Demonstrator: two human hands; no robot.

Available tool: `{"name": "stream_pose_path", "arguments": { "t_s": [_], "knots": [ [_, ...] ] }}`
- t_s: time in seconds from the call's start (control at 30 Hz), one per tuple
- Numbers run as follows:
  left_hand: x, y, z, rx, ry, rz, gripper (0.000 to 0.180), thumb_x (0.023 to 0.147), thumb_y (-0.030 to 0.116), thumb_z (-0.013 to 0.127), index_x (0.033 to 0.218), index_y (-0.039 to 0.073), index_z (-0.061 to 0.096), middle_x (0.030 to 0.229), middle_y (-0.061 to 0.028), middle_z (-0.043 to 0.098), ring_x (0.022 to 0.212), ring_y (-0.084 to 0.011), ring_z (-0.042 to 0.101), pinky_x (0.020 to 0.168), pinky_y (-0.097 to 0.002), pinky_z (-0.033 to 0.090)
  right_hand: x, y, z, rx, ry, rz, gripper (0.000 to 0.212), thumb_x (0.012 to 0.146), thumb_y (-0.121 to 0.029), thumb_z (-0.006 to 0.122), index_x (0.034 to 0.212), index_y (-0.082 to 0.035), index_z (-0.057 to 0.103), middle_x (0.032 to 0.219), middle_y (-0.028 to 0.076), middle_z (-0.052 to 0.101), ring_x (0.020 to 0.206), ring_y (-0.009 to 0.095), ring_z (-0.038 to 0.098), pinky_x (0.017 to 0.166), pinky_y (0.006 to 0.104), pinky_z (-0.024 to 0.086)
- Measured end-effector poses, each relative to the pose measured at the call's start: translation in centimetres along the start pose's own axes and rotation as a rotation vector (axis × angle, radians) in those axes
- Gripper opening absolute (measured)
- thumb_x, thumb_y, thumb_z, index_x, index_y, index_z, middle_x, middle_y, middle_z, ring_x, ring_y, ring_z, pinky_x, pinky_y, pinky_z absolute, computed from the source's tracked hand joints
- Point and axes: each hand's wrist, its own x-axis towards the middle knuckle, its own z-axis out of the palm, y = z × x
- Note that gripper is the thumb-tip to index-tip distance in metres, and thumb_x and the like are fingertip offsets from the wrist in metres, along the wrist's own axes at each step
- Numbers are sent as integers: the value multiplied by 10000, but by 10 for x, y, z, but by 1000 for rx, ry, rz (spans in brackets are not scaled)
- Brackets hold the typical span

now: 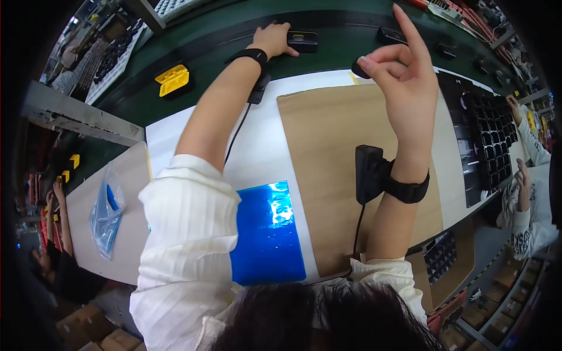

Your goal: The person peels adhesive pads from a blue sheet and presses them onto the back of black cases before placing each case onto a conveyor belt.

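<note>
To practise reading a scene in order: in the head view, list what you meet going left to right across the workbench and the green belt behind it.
Clear plastic bag → yellow part on the belt → blue sheet → left hand on a black part → cardboard sheet → right hand pinching a small black piece → black compartment tray.

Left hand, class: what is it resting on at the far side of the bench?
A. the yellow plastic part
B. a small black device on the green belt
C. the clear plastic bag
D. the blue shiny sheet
B: the left hand lies on the small black device on the green belt, away from the yellow part.
</note>
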Motion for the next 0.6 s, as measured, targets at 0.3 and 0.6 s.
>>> {"name": "stream_pose_path", "arguments": {
  "t_s": [0.3, 0.6],
  "knots": [
    [-119, 52, -139, -968, -55, 101, 604, 556, 14, 761, 1051, 45, 416, 943, -76, 516, 871, -160, 529, 794, -267, 431, 17, -72, 58, -584, 340, 631, 700, 686, 123, 564, 1291, 2, 233, 747, 77, 526, 668, 126, 552, 674, 221, 461],
    [-214, 69, -174, -1455, 13, -11, 778, 482, 7, 794, 1140, 77, 386, 1038, -68, 507, 980, -190, 512, 808, -278, 451, -3, -62, 94, -525, 184, 567, 715, 700, 100, 567, 1298, 1, 189, 789, 91, 525, 711, 131, 546, 707, 235, 450]
  ]
}}
